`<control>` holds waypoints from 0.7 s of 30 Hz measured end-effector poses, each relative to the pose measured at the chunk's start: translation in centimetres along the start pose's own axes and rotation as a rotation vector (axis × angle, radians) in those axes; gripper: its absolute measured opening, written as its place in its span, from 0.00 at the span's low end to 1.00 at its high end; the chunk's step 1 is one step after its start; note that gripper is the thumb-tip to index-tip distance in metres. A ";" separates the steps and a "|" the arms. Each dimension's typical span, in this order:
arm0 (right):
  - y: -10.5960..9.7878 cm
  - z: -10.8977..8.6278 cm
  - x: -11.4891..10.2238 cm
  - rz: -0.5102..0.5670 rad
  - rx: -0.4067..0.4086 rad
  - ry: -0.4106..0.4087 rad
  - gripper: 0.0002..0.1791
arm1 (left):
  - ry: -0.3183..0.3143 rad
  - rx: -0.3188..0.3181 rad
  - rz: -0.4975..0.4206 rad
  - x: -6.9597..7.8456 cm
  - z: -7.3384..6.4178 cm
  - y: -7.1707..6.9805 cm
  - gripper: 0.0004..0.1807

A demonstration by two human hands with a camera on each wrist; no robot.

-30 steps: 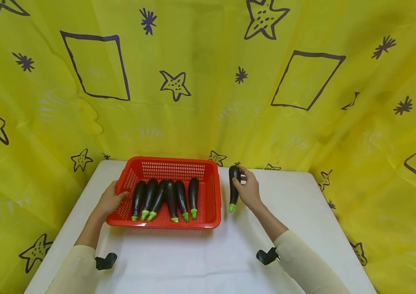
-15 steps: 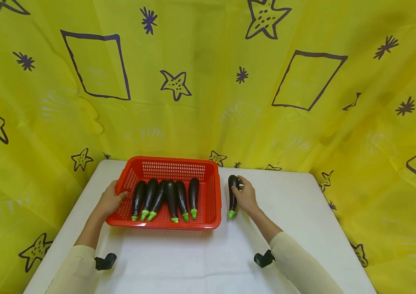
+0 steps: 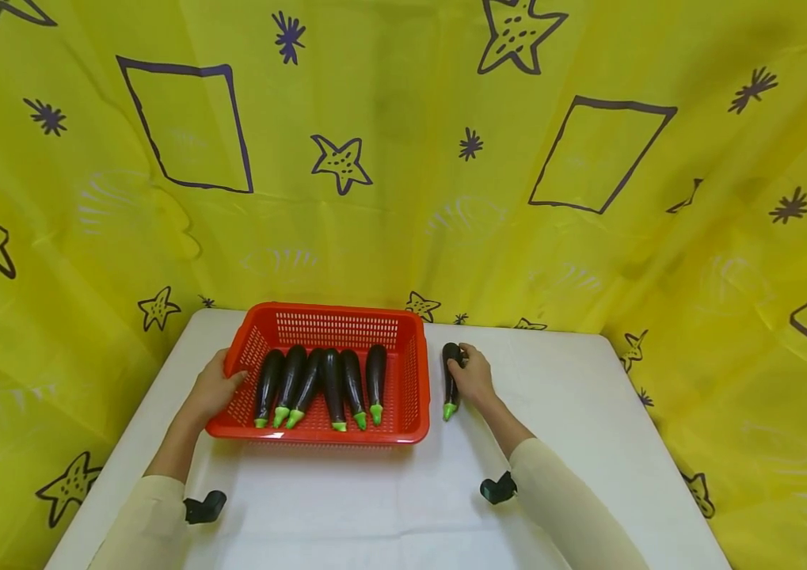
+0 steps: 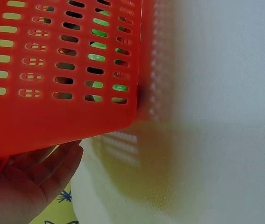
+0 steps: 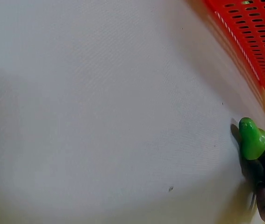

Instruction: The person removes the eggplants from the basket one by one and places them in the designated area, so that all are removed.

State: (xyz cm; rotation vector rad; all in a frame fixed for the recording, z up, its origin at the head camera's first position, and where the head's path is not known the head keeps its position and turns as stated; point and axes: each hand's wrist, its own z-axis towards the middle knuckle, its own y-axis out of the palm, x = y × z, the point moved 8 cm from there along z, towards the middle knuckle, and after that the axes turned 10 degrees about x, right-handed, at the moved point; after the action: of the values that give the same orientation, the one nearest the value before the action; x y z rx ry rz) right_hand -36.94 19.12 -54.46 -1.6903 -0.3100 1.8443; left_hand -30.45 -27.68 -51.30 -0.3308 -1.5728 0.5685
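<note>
My left hand (image 3: pixel 215 388) grips the left rim of a red perforated plastic basket (image 3: pixel 317 436), thumb inside the wall. From the left wrist view, the fingers (image 4: pixel 60 170) lie against the outside of the basket (image 4: pixel 76 116), beneath its rim. Several dark eggplants (image 3: pixel 333 388) lie side by side in the basket, green stem ends toward me. To the basket's right, my right hand (image 3: pixel 476 378) holds another eggplant (image 3: pixel 451 388) by its upper part, low at the table. Its green stem end (image 5: pixel 254 140) shows close to the white surface in the right wrist view, with most of the hand out of frame.
A white table (image 3: pixel 346 507) lies under everything. Yellow sheeting (image 3: pixel 403 237) printed with stars and frames hangs behind and along both sides. Black wrist-worn devices sit below the left sleeve (image 3: pixel 205 507) and right sleeve (image 3: pixel 499 488).
My right hand has brought the eggplant down and slightly toward me beside the basket, with little movement in the last half second. The left hand and basket have stayed put.
</note>
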 end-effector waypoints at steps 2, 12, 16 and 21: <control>0.0 0.0 0.2 -0.002 0.005 0.003 0.30 | 0.001 0.000 0.004 0.0 0.0 0.0 0.31; -0.1 0.1 0.8 -0.016 0.007 0.017 0.31 | -0.002 -0.001 0.006 0.0 0.1 0.0 0.31; -0.1 0.0 1.1 0.003 0.004 0.043 0.31 | -0.005 -0.006 0.003 0.0 0.1 0.0 0.31; 0.0 -0.1 1.4 0.011 -0.008 0.062 0.31 | -0.002 -0.002 0.013 -0.1 0.1 0.0 0.31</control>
State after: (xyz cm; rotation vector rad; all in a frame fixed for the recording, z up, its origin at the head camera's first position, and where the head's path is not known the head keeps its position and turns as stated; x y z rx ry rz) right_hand -36.86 19.92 -55.55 -1.7534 -0.2836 1.7968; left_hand -30.52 -27.78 -51.36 -0.3426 -1.5740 0.5777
